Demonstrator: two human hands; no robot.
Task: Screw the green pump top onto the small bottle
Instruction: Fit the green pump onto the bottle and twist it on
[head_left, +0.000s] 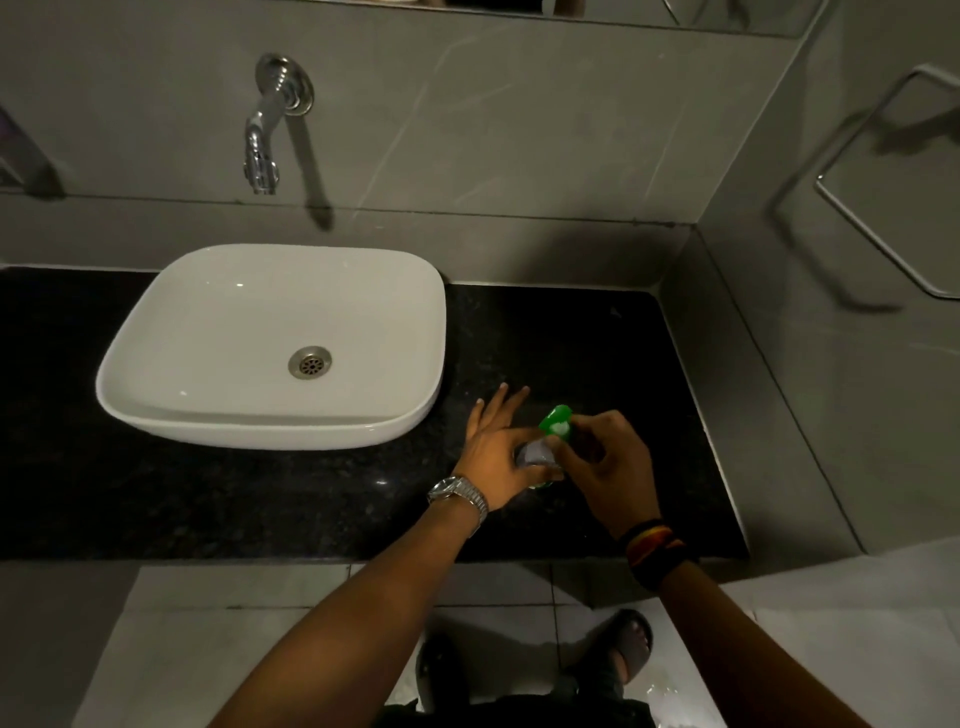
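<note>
A small bottle (535, 457) stands on the black stone counter (311, 509), right of the basin, mostly hidden by my fingers. My left hand (496, 449) grips its body with thumb and forefinger, the other fingers spread away. The green pump top (556, 421) sits at the bottle's neck, tilted toward the back. My right hand (605, 460) pinches the green pump top from the right. I cannot tell whether the threads are engaged.
A white rectangular basin (156, 374) sits on the counter to the left, with a chrome wall tap (262, 150) above it. Grey tiled walls close the back and right side. A metal towel rail (872, 218) hangs on the right wall.
</note>
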